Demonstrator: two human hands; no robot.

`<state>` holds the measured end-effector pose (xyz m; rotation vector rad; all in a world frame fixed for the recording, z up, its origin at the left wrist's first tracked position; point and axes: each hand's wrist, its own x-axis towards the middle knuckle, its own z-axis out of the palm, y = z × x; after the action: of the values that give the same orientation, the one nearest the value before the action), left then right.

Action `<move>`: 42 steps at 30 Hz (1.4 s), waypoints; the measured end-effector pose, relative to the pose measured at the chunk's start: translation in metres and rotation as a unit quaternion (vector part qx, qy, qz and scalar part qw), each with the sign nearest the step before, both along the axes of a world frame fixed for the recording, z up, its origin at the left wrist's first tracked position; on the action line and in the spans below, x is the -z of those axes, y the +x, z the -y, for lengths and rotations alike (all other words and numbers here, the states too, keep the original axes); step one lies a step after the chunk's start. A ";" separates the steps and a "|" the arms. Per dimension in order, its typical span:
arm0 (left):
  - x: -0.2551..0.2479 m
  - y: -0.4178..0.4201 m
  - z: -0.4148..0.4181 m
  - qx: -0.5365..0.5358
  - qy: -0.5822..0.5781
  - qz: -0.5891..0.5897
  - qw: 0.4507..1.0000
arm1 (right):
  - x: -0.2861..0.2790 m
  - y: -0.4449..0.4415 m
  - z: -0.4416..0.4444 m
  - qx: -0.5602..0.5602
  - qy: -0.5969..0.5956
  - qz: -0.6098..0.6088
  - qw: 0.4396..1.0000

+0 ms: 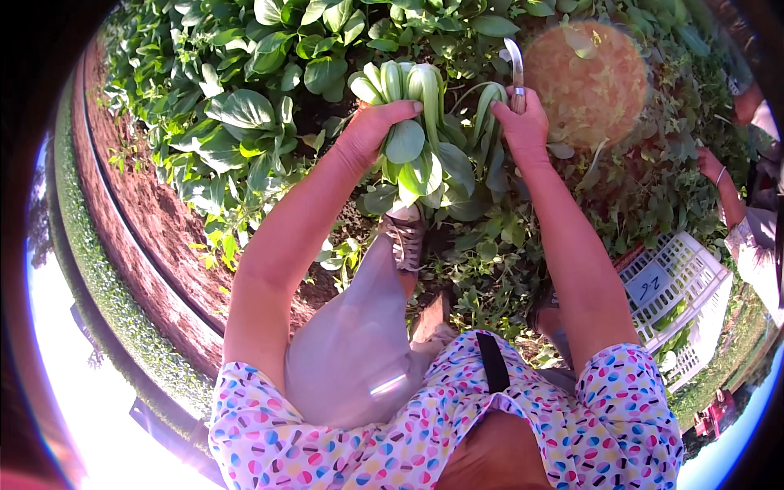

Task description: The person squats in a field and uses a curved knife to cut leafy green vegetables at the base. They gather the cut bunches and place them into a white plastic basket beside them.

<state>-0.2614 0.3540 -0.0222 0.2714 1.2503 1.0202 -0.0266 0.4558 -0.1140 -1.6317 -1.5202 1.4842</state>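
Observation:
My left hand [376,125] grips a bunch of bok choy [422,82]. The pale stem ends point up and away from me, while the broad green leaves hang below my fingers. In my right hand [527,125] is a small curved harvesting knife [516,61] with a wooden handle, its blade standing up past the fist. A few limp leaf stalks [489,101] droop beside the right thumb and appear pinched against that hand. Both hands are held apart at about the same height, above my laced shoe [404,236].
Growing bok choy plants [245,116] fill the ground ahead and left. Low weeds [612,202] spread right. A white plastic crate [674,294] with greens inside bears writing. Another person's hand [710,165] is at far right. A dark hose [110,171] runs along bare soil [135,196].

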 end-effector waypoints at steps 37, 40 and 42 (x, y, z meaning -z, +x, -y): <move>-0.006 0.028 -0.200 0.464 0.042 -0.606 0.645 | -0.060 0.015 -0.047 0.049 -0.157 -0.207 0.964; 0.000 -0.021 -0.188 0.403 -0.020 -0.599 0.692 | -0.037 -0.018 -0.060 -0.019 -0.153 -0.179 0.972; 0.012 -0.054 -0.165 0.386 -0.037 -0.591 0.707 | -0.022 -0.039 -0.070 -0.054 -0.220 -0.168 0.960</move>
<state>-0.3159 0.5189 -0.0338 1.4212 2.0073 -0.0885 -0.0653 0.5257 -0.0923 -1.4313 -1.1619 2.1530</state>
